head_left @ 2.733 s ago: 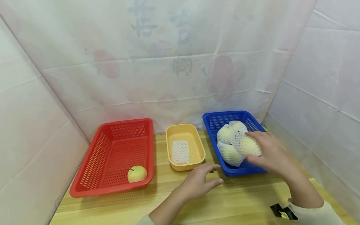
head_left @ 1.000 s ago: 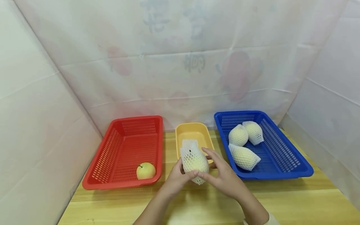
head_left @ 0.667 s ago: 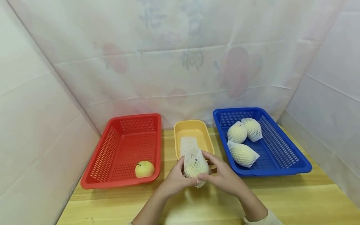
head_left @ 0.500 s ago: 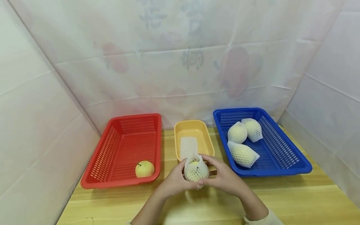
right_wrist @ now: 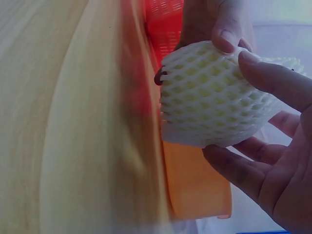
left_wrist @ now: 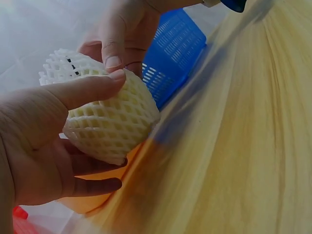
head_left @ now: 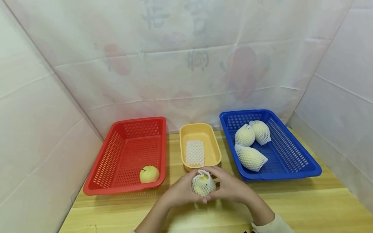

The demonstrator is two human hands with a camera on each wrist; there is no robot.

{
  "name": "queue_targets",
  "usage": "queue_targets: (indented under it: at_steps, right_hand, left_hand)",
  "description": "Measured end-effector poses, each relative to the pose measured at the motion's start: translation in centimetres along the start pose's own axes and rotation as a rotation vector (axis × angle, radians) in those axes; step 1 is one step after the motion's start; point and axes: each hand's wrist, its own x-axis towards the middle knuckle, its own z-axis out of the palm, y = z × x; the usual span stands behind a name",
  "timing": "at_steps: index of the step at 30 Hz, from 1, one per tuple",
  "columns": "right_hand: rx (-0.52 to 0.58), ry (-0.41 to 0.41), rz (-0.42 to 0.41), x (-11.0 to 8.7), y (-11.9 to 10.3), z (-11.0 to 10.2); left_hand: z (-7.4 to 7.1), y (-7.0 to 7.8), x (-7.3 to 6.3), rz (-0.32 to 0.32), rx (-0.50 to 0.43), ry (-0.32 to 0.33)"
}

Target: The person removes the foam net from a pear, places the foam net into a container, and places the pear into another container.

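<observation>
Both hands hold a pear (head_left: 200,187) in a white foam net (left_wrist: 114,124), just in front of the small yellow tray (head_left: 219,152). My left hand (head_left: 183,191) grips it from the left, thumb on the near side and fingers beneath. On the other side my right hand (head_left: 231,188) grips it, its thumb (right_wrist: 273,78) pressed on the net close to the left thumb. The net's open end points up and away, with a bit of yellow skin and the dark stem showing through. An empty foam net (head_left: 195,152) lies flat in the yellow tray.
At the left stands a red basket (head_left: 100,161) with one bare pear (head_left: 149,174) in its near right corner. A blue basket (head_left: 291,173) at the right holds several netted pears (head_left: 250,158). Pale cloth walls (head_left: 175,81) enclose the wooden table (head_left: 291,204) at back and sides.
The right hand has brought a netted pear from the blue basket to the middle, where the left hand joined it. Since then both hands have tipped it and drawn it slightly nearer.
</observation>
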Motion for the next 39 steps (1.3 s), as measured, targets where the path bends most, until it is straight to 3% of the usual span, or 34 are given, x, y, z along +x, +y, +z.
queue_targets:
  at_steps: [7, 20, 30, 39]
  right_hand:
    - [-0.076, -0.023, -0.030, 0.2, 0.3, 0.3]
    - [-0.173, 0.018, -0.038, 0.0, -0.1, 0.5]
    - [-0.179, 0.026, -0.049, 0.1, -0.1, 0.6]
    - [-0.236, 0.025, -0.033, 0.1, 0.3, 0.9]
  left_hand:
    - [0.2, -0.4, -0.1, -0.064, 0.084, -0.021]
    - [-0.6, -0.5, -0.4, -0.029, 0.086, -0.041]
    - [-0.9, -0.3, -0.3, 0.014, 0.102, -0.029]
    - [-1.1, -0.3, -0.4, 0.004, 0.104, -0.037]
